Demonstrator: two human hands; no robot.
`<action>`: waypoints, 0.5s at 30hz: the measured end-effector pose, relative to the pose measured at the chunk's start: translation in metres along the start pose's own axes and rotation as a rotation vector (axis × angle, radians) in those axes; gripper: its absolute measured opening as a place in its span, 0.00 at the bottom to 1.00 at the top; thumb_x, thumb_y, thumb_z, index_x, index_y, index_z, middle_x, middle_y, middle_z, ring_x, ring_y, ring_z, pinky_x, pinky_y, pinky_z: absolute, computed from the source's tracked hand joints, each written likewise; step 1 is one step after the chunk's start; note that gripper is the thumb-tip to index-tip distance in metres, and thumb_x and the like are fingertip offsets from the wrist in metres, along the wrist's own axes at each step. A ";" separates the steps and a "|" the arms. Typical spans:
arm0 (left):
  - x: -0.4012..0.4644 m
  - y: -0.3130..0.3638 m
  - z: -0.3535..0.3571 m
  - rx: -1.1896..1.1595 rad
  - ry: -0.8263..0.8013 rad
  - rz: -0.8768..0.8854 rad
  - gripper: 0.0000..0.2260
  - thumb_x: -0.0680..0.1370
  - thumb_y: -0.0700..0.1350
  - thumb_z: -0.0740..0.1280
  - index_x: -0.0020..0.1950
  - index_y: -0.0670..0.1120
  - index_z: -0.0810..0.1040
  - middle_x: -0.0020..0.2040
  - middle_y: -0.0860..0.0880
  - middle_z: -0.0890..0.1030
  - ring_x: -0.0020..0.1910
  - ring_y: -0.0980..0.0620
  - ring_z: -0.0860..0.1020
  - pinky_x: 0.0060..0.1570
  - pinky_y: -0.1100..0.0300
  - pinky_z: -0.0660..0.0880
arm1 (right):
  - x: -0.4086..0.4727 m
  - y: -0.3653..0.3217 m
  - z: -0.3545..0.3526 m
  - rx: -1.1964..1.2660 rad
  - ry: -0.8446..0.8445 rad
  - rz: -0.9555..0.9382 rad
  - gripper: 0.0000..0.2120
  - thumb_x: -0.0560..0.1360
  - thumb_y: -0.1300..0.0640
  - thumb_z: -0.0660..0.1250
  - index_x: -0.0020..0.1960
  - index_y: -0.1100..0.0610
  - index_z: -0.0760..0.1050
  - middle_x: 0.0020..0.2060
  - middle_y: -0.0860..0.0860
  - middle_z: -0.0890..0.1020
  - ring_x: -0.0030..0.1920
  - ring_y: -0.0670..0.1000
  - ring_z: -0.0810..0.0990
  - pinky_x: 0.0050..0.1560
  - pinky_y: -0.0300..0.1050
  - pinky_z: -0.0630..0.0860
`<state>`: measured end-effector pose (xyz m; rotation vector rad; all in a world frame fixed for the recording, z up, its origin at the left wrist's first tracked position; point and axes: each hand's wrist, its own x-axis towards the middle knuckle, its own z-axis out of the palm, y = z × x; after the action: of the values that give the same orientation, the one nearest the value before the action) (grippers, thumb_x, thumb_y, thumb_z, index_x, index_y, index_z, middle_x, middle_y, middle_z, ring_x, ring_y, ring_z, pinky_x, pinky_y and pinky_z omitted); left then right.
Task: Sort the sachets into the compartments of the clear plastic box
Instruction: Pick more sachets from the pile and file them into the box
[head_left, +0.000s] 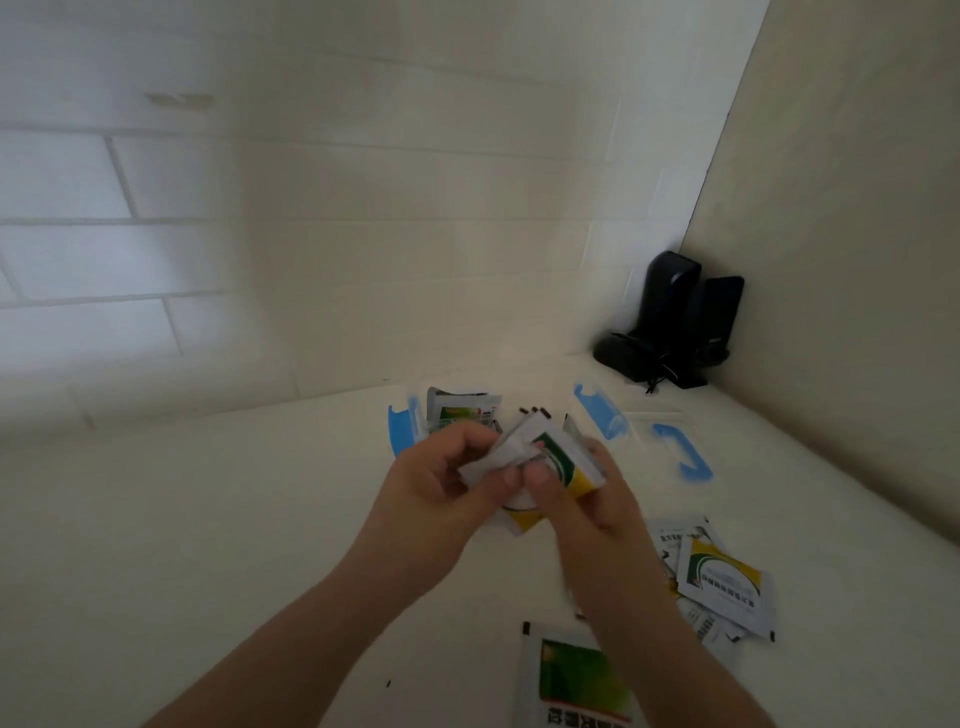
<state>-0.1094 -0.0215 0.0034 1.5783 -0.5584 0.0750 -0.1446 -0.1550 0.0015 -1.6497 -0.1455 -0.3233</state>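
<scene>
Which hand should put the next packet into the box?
Probably the left hand. It pinches a white sachet and sits nearer the clear plastic box, while the right hand holds the rest of the bundle.

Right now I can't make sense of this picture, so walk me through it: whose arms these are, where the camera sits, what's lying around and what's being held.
There is no machine here. The single picture comes from a wide-angle camera worn on a person's head, looking forward and down, so the two bare arms are that person's own.

The left hand and right hand meet in the middle and together hold a small bunch of sachets, white with green and yellow print.

Behind the hands stands the clear plastic box with blue clips; a few sachets already stand in it. Its lid, also blue-clipped, lies to the right.

On the white table a loose pile of sachets waits at the right, and a green sachet lies nearest the camera. Dark devices stand in the corner; what they are is unclear.
</scene>
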 end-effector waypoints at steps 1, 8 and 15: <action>0.008 0.003 -0.003 0.079 -0.046 0.028 0.09 0.69 0.51 0.70 0.46 0.51 0.79 0.42 0.51 0.83 0.42 0.55 0.81 0.44 0.64 0.78 | 0.009 -0.006 -0.004 -0.021 0.036 -0.023 0.05 0.73 0.50 0.64 0.47 0.49 0.73 0.37 0.45 0.82 0.37 0.38 0.79 0.36 0.28 0.75; 0.079 0.003 -0.034 0.737 -0.301 -0.012 0.07 0.78 0.47 0.60 0.53 0.55 0.74 0.56 0.54 0.78 0.54 0.55 0.75 0.56 0.55 0.72 | 0.090 -0.020 -0.035 -0.323 0.054 0.161 0.03 0.76 0.56 0.62 0.50 0.51 0.70 0.43 0.51 0.80 0.41 0.46 0.80 0.32 0.35 0.76; 0.096 -0.015 -0.032 0.958 -0.632 -0.095 0.13 0.78 0.45 0.56 0.54 0.58 0.77 0.42 0.51 0.79 0.41 0.54 0.75 0.47 0.56 0.72 | 0.124 0.008 -0.028 -0.513 -0.085 0.316 0.01 0.75 0.59 0.62 0.45 0.55 0.72 0.45 0.54 0.81 0.45 0.53 0.81 0.44 0.45 0.80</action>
<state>-0.0103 -0.0199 0.0291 2.5866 -1.0254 -0.2814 -0.0281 -0.1959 0.0330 -2.1590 0.1487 -0.0462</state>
